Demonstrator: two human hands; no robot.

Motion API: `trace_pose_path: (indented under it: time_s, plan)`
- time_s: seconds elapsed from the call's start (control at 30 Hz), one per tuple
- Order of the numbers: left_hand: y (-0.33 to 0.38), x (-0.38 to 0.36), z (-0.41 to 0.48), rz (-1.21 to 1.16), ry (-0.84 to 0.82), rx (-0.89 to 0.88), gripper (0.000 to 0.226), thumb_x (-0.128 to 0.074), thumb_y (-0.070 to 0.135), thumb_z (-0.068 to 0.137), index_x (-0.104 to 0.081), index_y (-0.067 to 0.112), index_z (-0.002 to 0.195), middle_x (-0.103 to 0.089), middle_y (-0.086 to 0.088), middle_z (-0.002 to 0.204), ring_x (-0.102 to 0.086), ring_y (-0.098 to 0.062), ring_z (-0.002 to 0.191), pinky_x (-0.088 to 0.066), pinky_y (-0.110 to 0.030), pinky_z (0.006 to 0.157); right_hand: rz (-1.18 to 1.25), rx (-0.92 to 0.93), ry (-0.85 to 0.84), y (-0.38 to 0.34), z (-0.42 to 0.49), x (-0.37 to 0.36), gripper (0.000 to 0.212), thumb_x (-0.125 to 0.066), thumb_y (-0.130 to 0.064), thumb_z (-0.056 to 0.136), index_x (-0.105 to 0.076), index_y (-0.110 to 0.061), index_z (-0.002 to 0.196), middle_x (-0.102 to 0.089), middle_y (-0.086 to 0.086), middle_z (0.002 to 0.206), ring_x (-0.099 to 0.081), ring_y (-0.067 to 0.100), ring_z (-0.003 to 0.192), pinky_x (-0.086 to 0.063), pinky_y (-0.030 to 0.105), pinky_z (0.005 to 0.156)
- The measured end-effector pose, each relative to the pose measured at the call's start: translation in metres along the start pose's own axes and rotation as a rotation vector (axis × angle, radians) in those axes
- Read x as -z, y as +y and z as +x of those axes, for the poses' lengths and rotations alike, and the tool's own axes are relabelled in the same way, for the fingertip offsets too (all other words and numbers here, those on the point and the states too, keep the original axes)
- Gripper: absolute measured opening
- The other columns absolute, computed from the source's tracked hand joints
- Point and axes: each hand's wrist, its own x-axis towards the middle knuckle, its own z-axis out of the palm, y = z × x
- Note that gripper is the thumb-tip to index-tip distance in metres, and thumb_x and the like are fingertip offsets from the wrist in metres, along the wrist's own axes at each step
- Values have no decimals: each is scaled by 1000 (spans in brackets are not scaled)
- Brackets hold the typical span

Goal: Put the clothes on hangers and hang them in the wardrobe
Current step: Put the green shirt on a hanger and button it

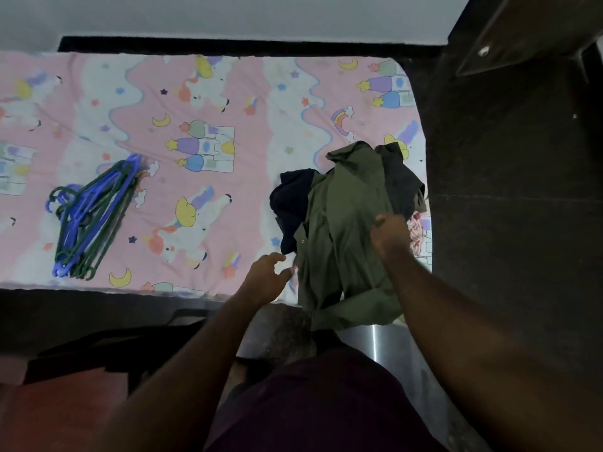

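Shirt [342, 230] pinched in your right hand [390, 234]; left hand [267, 272] open, empty; next, fetch a hanger [91, 213].

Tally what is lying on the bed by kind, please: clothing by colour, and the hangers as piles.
Olive green shirt, gripped by the right hand: 1
Dark garments: at least 2
Pink patterned cloth: 1, mostly hidden
Pile of blue and green hangers: 1, single hangers too tangled to count
Total: at least 5
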Motion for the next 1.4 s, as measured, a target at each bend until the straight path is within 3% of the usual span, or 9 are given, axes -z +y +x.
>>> trace_pose_path:
  time_s: [0.3, 0.5, 0.7, 0.8, 0.9, 1.03, 1.1, 1.23, 1.4]
  plan:
    - [6, -5, -4, 57, -58, 77, 39, -61, 33, 94, -57, 13, 127, -60, -9, 126, -56, -22, 113, -42, -29, 93, 11, -116, -62, 27, -3, -9, 58, -65, -35, 90, -49, -7, 138, -52, 18, 138, -48, 36, 128, -39, 38, 101]
    - [2, -7, -10, 73, -93, 51, 38, -60, 32, 95, -57, 12, 128, -62, -10, 121, -57, -17, 95, -40, -24, 79, 97, -114, -83, 40, -8, -17, 23, -58, -18, 94, -73, -8, 108, -68, 13, 117, -60, 33, 112, -43, 29, 88]
    - [-20, 2, -18, 109, -154, -11, 37, -59, 32, 95, -57, 14, 127, -64, -8, 120, -58, -18, 96, -42, -24, 79, 217, -119, -60, 38, -26, -35, 31, -62, -29, 93, -72, -1, 100, -70, 22, 105, -64, 36, 101, -47, 35, 87]
    - [-35, 17, -21, 114, -162, -36, 37, -60, 31, 95, -58, 13, 126, -64, -8, 117, -58, -18, 94, -43, -22, 70, 121, -85, -157, 53, -49, -51, 31, -70, -31, 88, -70, -1, 96, -70, 20, 100, -65, 34, 99, -45, 32, 83]
    - [-47, 30, -20, 96, -150, -57, 36, -60, 31, 95, -59, 13, 126, -65, -8, 116, -60, -18, 90, -40, -15, 58, -66, -35, -266, 79, -72, -65, 46, -75, -25, 83, -61, -6, 123, -63, 18, 121, -57, 34, 116, -41, 32, 93]
    - [-58, 33, -18, 129, -183, -67, 37, -60, 32, 94, -59, 13, 126, -65, -9, 117, -63, -21, 93, -42, -18, 59, -355, 65, -201, 107, -90, -78, 46, -55, -21, 92, -49, -6, 135, -60, 22, 123, -58, 40, 113, -46, 42, 94]
    - [-57, 31, -18, 128, -199, -64, 36, -60, 32, 94, -59, 13, 125, -65, -9, 115, -65, -22, 93, -44, -19, 61, -235, 17, -127, 112, -90, -77, 36, -42, -20, 93, -61, -3, 119, -63, 22, 115, -59, 40, 109, -45, 41, 94]
    - [-38, 23, -12, 39, -204, -76, 31, -61, 35, 94, -62, 13, 115, -67, -11, 112, -67, -24, 96, -53, -34, 83, 313, -133, -18, 70, -93, -53, 15, -61, -12, 84, -65, -24, 77, -70, 7, 93, -65, 31, 94, -52, 44, 89]
    - [32, 33, 0, -503, -353, 153, 27, -64, 41, 90, -65, 14, 97, -69, -8, 96, -67, -24, 89, -56, -38, 81, 565, 236, -327, -43, -158, -24, 26, -67, -5, 82, -63, -28, 73, -67, -3, 77, -64, 17, 76, -53, 37, 75]
